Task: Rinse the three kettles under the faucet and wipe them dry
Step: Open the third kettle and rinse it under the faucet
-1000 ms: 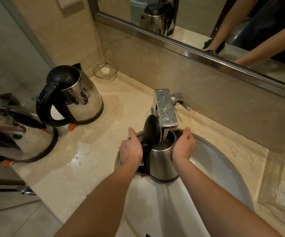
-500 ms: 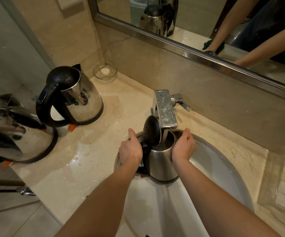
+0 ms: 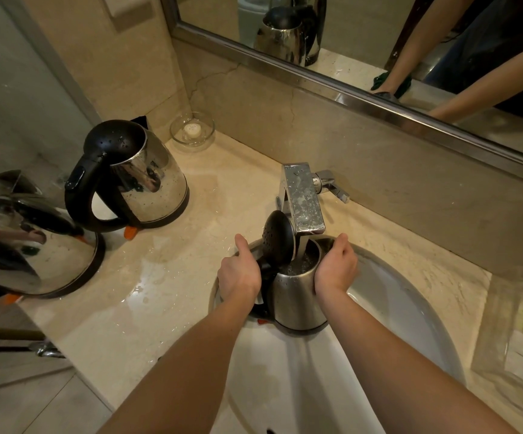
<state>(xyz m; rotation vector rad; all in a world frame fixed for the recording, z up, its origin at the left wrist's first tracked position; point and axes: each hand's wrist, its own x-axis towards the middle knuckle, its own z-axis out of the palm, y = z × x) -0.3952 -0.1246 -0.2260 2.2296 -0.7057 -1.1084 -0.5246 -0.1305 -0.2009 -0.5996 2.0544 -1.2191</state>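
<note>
Three kettles showed in the head view as I watched from my remote station. One kettle (image 3: 298,296) sat upright in the sink (image 3: 395,296), its open mouth directly under the faucet (image 3: 304,202), with water running in. I could not tell whether its base rested on the basin. Its black lid (image 3: 277,241) stood flipped up, just beside the left face of the spout.

The left hand (image 3: 240,274) gripped the black handle, thumb pointing up. The right hand (image 3: 335,270) curled its fingers round the steel body near the rim on the opposite side.

Behind the faucet the stone wall rose at once, leaving little room at the back. To the right of the kettle the basin lay open toward its far rim.

A wet stretch of counter (image 3: 191,277) separated the sink from the second kettle (image 3: 147,180), which stood well apart to the left with its lid shut. The third kettle (image 3: 28,245) stood further left, near the counter's front edge and cut off by the frame. A glass dish (image 3: 193,131) sat in the back corner, near the second kettle. A clear tray (image 3: 511,324) lay beside the sink's right rim.
</note>
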